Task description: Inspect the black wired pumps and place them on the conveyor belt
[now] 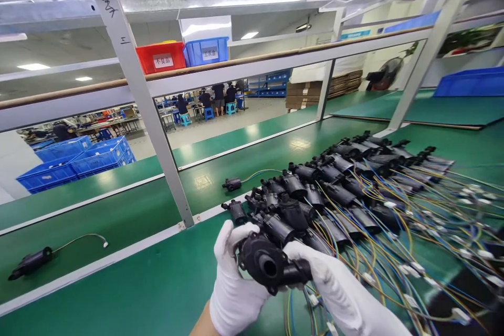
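Note:
A black water pump [263, 260] is held between my two white-gloved hands, its round inlet facing me and its side outlet pointing right. My left hand [238, 283] grips the pump's left side, with the thumb up along its edge. On the right, my right hand [331, 281] closes around the pump near the side outlet. Just beyond lies a large pile of similar black pumps [334, 184], their coloured wires [378, 252] with white connectors spreading to the right and towards me.
One pump [232, 184] lies beyond the white rail, and another pump [33, 262] lies far left. A metal post [151, 115] rises from the green bench [149, 278]. Red [161, 58] and blue bins [207, 52] sit on the shelf. People work in the background.

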A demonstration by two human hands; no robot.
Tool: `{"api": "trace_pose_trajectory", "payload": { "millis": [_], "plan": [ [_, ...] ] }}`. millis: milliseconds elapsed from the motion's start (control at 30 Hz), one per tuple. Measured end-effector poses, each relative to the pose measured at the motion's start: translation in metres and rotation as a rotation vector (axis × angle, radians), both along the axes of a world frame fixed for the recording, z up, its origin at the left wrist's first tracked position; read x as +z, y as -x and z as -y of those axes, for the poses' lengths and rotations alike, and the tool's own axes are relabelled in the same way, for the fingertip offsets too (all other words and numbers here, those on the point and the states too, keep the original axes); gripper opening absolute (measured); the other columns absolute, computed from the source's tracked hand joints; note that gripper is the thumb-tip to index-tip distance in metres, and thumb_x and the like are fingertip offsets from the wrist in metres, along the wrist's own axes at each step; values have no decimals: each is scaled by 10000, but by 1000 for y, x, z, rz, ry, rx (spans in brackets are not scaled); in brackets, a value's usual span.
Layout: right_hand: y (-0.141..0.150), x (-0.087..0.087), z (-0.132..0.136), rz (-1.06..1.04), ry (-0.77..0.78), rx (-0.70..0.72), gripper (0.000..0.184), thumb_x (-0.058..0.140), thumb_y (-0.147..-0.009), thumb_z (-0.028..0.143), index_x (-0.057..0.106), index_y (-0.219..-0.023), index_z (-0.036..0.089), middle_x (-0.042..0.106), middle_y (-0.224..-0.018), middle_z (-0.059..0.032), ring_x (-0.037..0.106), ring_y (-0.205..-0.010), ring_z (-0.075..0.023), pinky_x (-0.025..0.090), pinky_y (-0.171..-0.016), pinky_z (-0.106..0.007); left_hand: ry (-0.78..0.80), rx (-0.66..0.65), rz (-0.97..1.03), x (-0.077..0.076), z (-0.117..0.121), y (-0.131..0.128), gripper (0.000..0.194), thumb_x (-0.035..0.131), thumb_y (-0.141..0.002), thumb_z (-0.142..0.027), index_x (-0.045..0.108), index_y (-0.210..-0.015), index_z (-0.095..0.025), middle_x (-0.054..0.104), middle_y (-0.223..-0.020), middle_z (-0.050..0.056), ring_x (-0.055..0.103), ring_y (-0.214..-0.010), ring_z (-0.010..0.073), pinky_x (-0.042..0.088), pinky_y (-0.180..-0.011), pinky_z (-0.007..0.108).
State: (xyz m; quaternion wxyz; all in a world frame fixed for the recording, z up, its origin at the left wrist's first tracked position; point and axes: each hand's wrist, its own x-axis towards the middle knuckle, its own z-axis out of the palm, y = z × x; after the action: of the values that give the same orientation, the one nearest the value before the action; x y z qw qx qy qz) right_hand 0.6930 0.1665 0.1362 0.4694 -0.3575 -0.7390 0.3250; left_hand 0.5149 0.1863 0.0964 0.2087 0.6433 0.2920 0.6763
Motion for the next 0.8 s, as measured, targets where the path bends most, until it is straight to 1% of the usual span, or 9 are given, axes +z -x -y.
{"api": "trace_pose_trajectory", "payload": {
  "millis": [33,100,267,367,467,567,667,733,800],
  "plan": [
    [0,1,1,7,-8,-8,590,263,-996,662,622,-811,232,616,-715,-26,591,-650,-193,498,-597,-258,-19,16,-4,-3,0,-1,1090,820,-643,-136,154,-1477,-357,597,-1242,59,648,-1055,202,532,-960,384],
    [1,2,2,23,-21,-11,604,241,-993,671,611,-811,230,615,-723,-29,593,-655,-197,509,-607,-262,-20,21,-14,-3,0,-3,1076,810,-657,-142,155,-1484,-356,596,-1237,66,657,-1041,206,551,-940,394],
    [3,8,2,39,-12,16,647,210,-974,708,611,-819,224,631,-740,-41,608,-667,-208,534,-630,-284,9,7,-3,10,0,-6,1045,837,-651,-209,196,-1463,-354,617,-1178,56,678,-988,194,578,-877,349],
    [4,11,2,29,-3,13,655,217,-970,716,619,-797,229,634,-732,-40,610,-662,-207,527,-627,-287,24,14,9,11,-1,-7,1005,837,-663,-260,220,-1452,-336,624,-1156,56,673,-993,191,563,-886,336],
    [3,7,0,2,22,12,657,223,-972,716,636,-803,232,643,-745,-38,613,-679,-208,522,-640,-292,30,3,-12,8,-3,-6,1025,835,-653,-234,204,-1454,-335,607,-1183,60,665,-1005,197,546,-906,353],
    [-1,-6,-5,-11,71,29,654,225,-976,709,644,-827,230,642,-766,-38,611,-707,-213,518,-654,-298,76,-17,-49,5,-2,-4,1059,826,-652,-184,154,-1452,-359,584,-1208,63,652,-1038,214,533,-929,391],
    [-3,-14,-9,-23,111,45,686,226,-949,751,641,-806,223,636,-759,-39,604,-700,-216,512,-648,-304,137,-24,-74,5,0,-4,1080,840,-660,-187,114,-1438,-373,576,-1204,65,644,-1052,229,522,-940,420],
    [-2,-12,-9,-28,131,51,702,229,-934,771,640,-788,221,638,-749,-40,604,-691,-216,513,-644,-304,177,-25,-76,6,1,-4,1079,852,-655,-206,112,-1424,-361,577,-1194,68,644,-1054,237,516,-944,428],
    [1,-4,-7,-28,137,37,714,227,-924,784,637,-766,221,638,-736,-43,604,-681,-218,516,-639,-303,234,-44,-64,8,2,-4,1074,862,-638,-225,121,-1408,-335,574,-1194,76,643,-1061,248,509,-956,436]
  ]
}}
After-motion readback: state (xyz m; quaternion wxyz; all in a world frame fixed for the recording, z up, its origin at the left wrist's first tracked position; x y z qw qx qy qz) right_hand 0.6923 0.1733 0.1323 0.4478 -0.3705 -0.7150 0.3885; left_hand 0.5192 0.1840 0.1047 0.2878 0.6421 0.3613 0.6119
